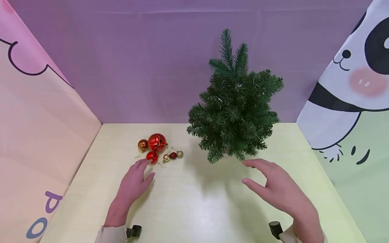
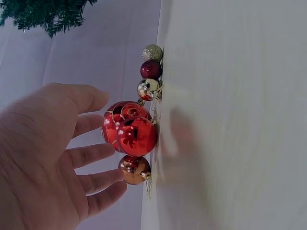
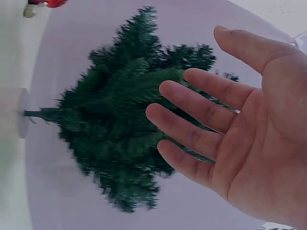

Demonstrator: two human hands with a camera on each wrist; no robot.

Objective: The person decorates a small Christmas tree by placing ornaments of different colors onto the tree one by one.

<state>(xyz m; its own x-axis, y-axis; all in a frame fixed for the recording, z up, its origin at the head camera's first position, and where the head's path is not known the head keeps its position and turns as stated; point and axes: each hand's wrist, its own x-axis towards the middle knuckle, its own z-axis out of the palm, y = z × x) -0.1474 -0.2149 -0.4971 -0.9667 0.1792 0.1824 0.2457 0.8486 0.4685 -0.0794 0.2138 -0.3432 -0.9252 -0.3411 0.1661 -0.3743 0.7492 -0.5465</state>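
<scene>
A small artificial Christmas tree (image 1: pixel 234 114) stands upright at the back right of the table. To its left lies a group of Christmas baubles: a large red one with gold swirls (image 1: pixel 156 142), a smaller shiny red one (image 1: pixel 153 155), a copper one (image 1: pixel 143 145), a small gold one (image 1: pixel 166 158), a dark red one (image 1: pixel 173 155) and a glittery pale one (image 1: pixel 180 154). My left hand (image 1: pixel 132 184) reaches towards the shiny red bauble with fingers spread; whether it touches is unclear. In front of the tree, my right hand (image 1: pixel 281 185) holds nothing, its fingers extended.
The pale table (image 1: pixel 194 209) is bordered by a purple cloth backdrop (image 1: pixel 152 67) and printed side panels, with a panda (image 1: pixel 349 81) on the right. A white base (image 3: pixel 12 112) supports the tree's stem. Dark devices (image 1: pixel 275 230) sit at both wrists.
</scene>
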